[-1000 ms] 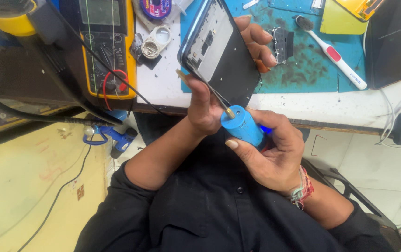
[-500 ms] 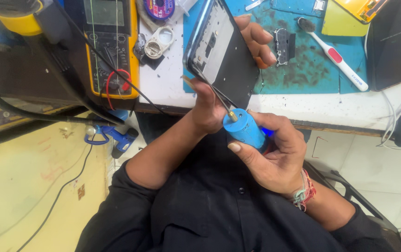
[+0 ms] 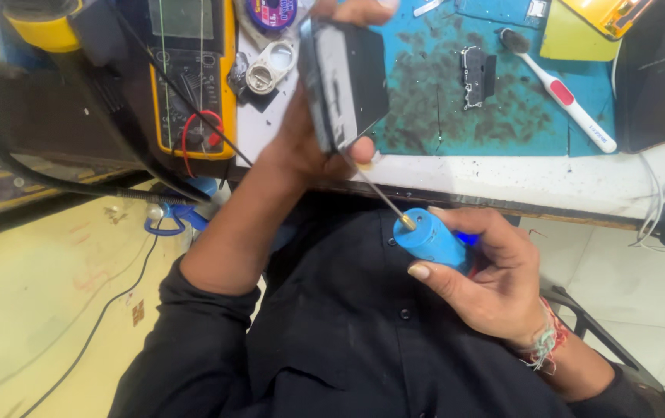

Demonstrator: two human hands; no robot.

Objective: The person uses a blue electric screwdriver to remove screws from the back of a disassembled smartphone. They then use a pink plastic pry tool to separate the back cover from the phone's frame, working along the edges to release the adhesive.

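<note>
- Landmark: teal work mat (image 3: 441, 116) on the white bench top.
- Left hand (image 3: 309, 147) is closed around a dark phone (image 3: 344, 77), thumb tip on the phone's lower edge and fingertips showing over its top edge. The phone is held on edge, tilted, over the mat's left border.
- Right hand (image 3: 487, 279) is below the mat, off the bench edge and over the person's black shirt. Fingers are wrapped around a blue electric screwdriver (image 3: 433, 240), thumb lying along the barrel.
- The screwdriver's thin bit (image 3: 371, 190) runs up and left from the brass chuck; its tip meets the phone's lower end, right by the left thumb.
- On the mat, right of the phone: a small dark metal part (image 3: 475, 73).
- Further right on the mat: a white-and-red toothbrush (image 3: 564, 97), lying diagonal, bristles towards the mat's top.
- Left of the mat: a yellow multimeter (image 3: 189, 77) with red and black leads, and a white ring-shaped piece (image 3: 266, 73) between the meter and the phone.
- Right of the mat: a dark flat panel (image 3: 657, 70) at the bench edge.
- The mat surface is smudged dark around the middle.
</note>
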